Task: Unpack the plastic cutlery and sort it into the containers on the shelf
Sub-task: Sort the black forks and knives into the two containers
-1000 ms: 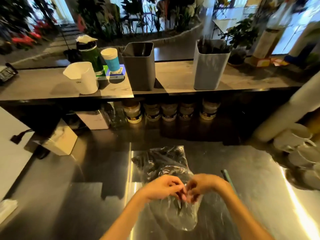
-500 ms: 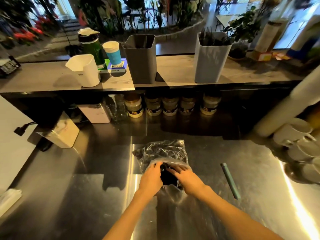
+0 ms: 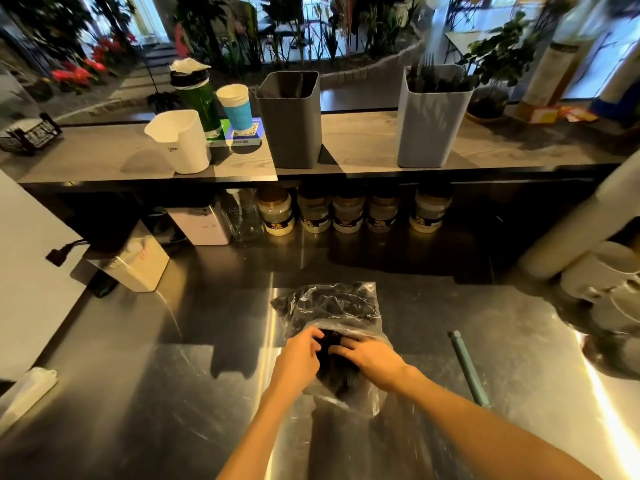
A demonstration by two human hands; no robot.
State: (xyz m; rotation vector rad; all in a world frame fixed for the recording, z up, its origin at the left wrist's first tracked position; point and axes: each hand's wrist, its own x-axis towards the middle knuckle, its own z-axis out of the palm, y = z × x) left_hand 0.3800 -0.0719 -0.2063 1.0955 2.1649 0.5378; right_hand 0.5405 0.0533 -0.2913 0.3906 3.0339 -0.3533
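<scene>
Both hands are in the bag's mouth on the worktop [image 3: 173,393]: left hand [image 3: 298,355] and right hand [image 3: 372,358] have fingers curled round the black cutlery bundle [image 3: 334,365], which sits between them in the plastic bag [image 3: 329,306], handles pointing back toward the person, I think. Shelf containers [image 3: 291,126] are well ahead.

bag [image 3: 332,306] on counter [image 3: 138,393], two containers [image 3: 291,123] on shelf [image 3: 363,140] behind

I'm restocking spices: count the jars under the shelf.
5, in one row under the shelf: jars at and. Shadow there may hide more.

Black cutlery [image 3: 334,362] indistinct inside plastic bag [image 3: 329,306]
</scene>
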